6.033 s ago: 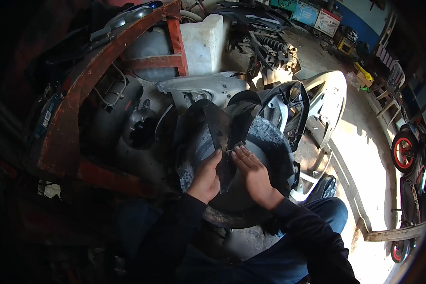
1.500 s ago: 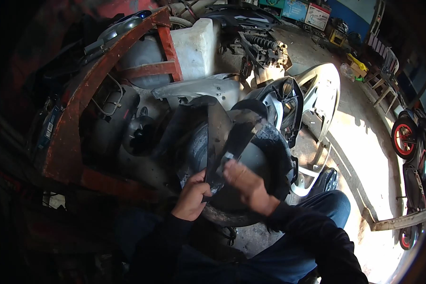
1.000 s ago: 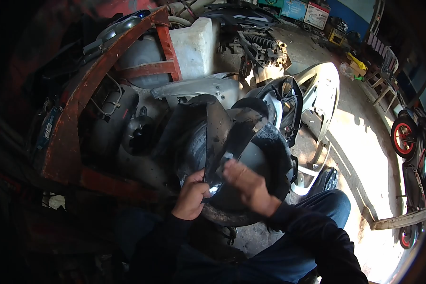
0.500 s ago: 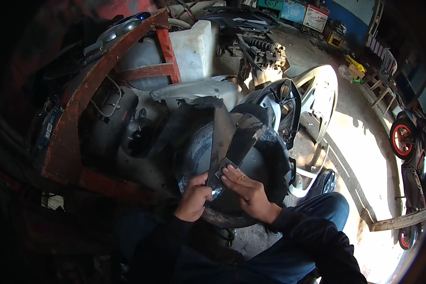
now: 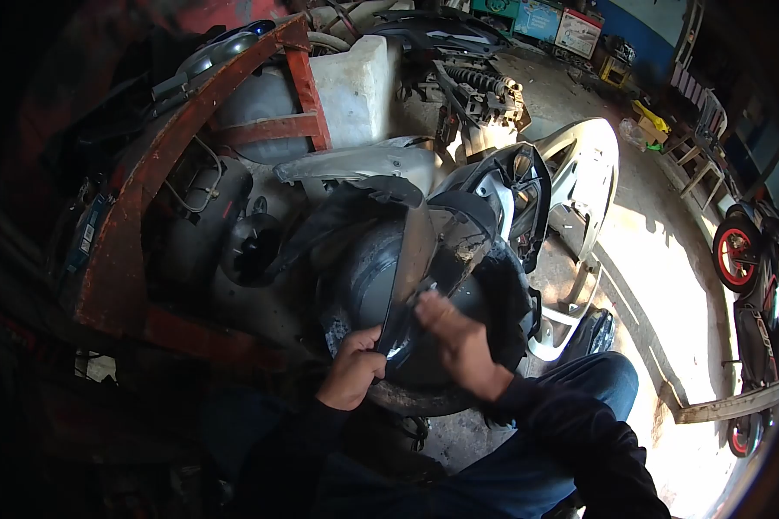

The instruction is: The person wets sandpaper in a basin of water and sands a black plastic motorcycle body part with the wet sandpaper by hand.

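A dark, wet-looking curved panel [image 5: 417, 242] slants over a round black basin [image 5: 355, 294] with greyish liquid inside. My left hand [image 5: 353, 368] grips the panel's lower end, thumb and fingers closed on it. Against the panel's face, my right hand [image 5: 460, 339] presses a small dark sheet [image 5: 426, 287]; motion blurs its fingertips, and most of the sheet is hidden under them. A bright glint shows on the panel's lower tip, just right of my left hand.
A red frame [image 5: 121, 233] stands at the left beside a dark cylinder [image 5: 212, 203]. Behind the basin lie a grey panel [image 5: 363, 163] and a white fairing [image 5: 599, 173]. A motorcycle with a red wheel [image 5: 736, 255] is at the far right.
Since half a second ago, the panel's upper part has swung right and turned a little. My right hand has shifted slightly up and right along it, now blurred. My left hand keeps its grip.
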The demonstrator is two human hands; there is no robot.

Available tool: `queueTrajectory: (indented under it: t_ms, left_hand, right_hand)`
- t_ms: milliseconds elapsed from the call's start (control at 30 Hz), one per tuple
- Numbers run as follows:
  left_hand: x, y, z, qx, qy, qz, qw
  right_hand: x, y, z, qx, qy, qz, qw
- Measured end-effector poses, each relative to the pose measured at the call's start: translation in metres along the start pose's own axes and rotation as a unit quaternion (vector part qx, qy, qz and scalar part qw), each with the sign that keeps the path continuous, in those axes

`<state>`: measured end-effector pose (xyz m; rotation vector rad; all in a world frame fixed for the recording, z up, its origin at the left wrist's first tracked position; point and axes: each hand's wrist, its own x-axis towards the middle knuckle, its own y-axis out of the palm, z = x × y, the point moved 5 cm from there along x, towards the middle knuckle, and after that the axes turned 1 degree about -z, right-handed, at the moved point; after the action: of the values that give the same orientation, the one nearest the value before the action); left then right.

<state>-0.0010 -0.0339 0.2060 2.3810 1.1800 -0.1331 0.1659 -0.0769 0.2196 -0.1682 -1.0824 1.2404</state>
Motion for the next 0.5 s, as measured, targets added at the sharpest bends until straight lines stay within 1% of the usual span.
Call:
queueTrajectory:
  t_ms: [33, 100, 133, 167, 233, 267, 300, 367, 400, 433, 500]
  left_hand:
    - [0.001, -0.003, 0.001, -0.001, 0.001, 0.000, 1.000]
    - [0.001, -0.007, 0.004, -0.013, 0.008, -0.013, 1.000]
    - [0.001, -0.003, -0.001, -0.025, -0.003, -0.006, 1.000]
    - [0.000, -0.001, 0.001, -0.025, -0.004, -0.007, 1.000]
    - [0.003, 0.000, -0.002, 0.007, 0.012, 0.003, 1.000]
    - [0.002, -0.004, 0.002, 0.008, 0.018, -0.001, 1.000]
    - [0.003, -0.005, 0.004, 0.008, 0.016, -0.001, 1.000]
    - [0.005, -0.010, 0.007, 0.007, 0.015, -0.025, 1.000]
    - [0.006, -0.008, 0.008, 0.006, 0.012, -0.028, 1.000]
    - [0.010, -0.004, 0.005, -0.013, 0.010, -0.013, 1.000]
    - [0.013, 0.002, -0.004, -0.029, 0.017, 0.004, 0.999]
  right_hand:
    - [-0.005, 0.000, 0.017, 0.029, -0.030, 0.064, 0.997]
    - [0.008, -0.004, -0.006, 0.017, -0.045, 0.035, 0.998]
    - [0.017, -0.003, -0.038, 0.031, 0.033, 0.001, 0.999]
    - [0.023, -0.001, -0.062, -0.027, 0.039, -0.014, 0.999]
    - [0.008, 0.002, -0.026, -0.066, 0.014, 0.001, 0.998]
    - [-0.004, 0.007, 0.003, -0.052, -0.074, 0.040, 0.995]
    - [-0.014, 0.007, 0.032, -0.057, -0.115, 0.073, 0.989]
    - [-0.005, 0.009, 0.014, -0.030, -0.120, 0.051, 0.991]
    - [0.011, 0.004, -0.004, -0.051, -0.054, 0.021, 0.997]
    - [0.025, 0.002, -0.027, -0.041, -0.011, -0.005, 0.999]
    - [0.010, 0.005, -0.006, -0.089, -0.010, -0.001, 0.996]
